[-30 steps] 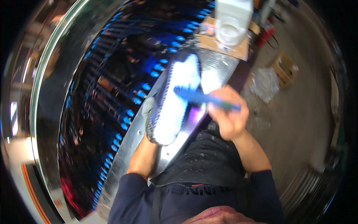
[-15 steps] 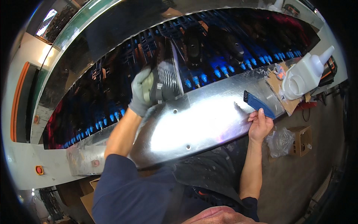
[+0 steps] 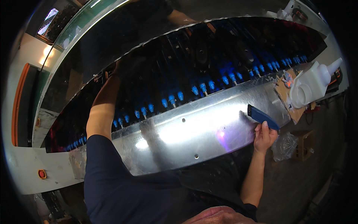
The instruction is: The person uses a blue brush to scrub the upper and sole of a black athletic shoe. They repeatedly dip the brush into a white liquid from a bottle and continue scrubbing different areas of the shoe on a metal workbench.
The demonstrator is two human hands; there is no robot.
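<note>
At the far left, a dark panel [image 3: 30, 108] with an orange edge stands above a red push button [image 3: 41, 174] in a yellow collar. The left forearm [image 3: 101, 104] extends into the dark machine opening [image 3: 164, 59]; the left hand is lost in shadow, and whether it grips anything cannot be told. Blue-tipped fittings [image 3: 171, 100] line the opening's near edge, with dark oblong pieces [image 3: 201, 54] beyond. Above the right portion of the metal ledge [image 3: 209, 136], the right hand [image 3: 264, 139] grasps a blue brush-like tool [image 3: 264, 118], black end directed left. Further right are a clear plastic bag [image 3: 285, 145], a cardboard box [image 3: 305, 142] and a white spouted container [image 3: 317, 80].
</note>
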